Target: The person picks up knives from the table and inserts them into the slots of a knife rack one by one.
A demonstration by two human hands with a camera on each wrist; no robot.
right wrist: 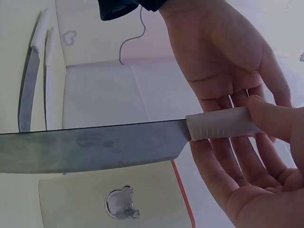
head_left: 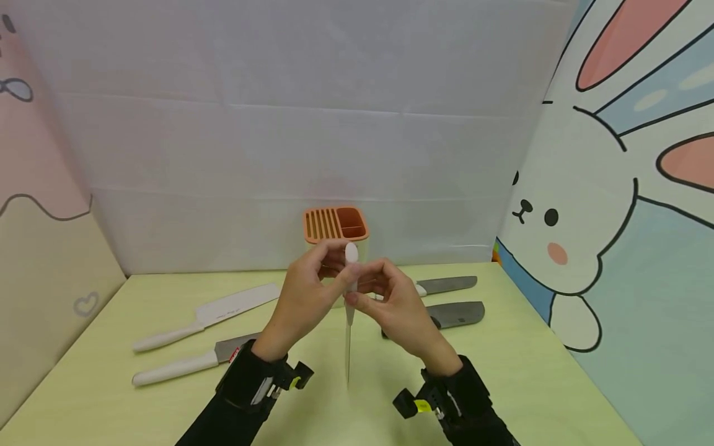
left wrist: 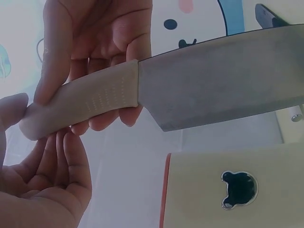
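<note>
A kitchen knife with a white handle [head_left: 351, 252] is held upright over the table, its blade [left wrist: 223, 78] pointing down and seen edge-on in the head view. My left hand [head_left: 305, 288] pinches the handle near its butt end, with the thumb on one side and fingers on the other. My right hand [head_left: 400, 310] also grips the handle, its thumb and fingers on either side. In the right wrist view the whole broad side of the grey blade [right wrist: 95, 149] shows, with dotted marks on the handle [right wrist: 223, 124]. The knife stands apart from the knife holder [head_left: 322, 224] behind it.
The holder has an orange slotted top and a cream body bearing a bear-shaped emblem [left wrist: 240, 190]. At the left lie a white-handled cleaver [head_left: 237, 306] and another white-handled knife [head_left: 175, 370], partly behind my forearm. Two grey-bladed knives, one upper [head_left: 448, 284], one lower [head_left: 460, 314], lie at the right.
</note>
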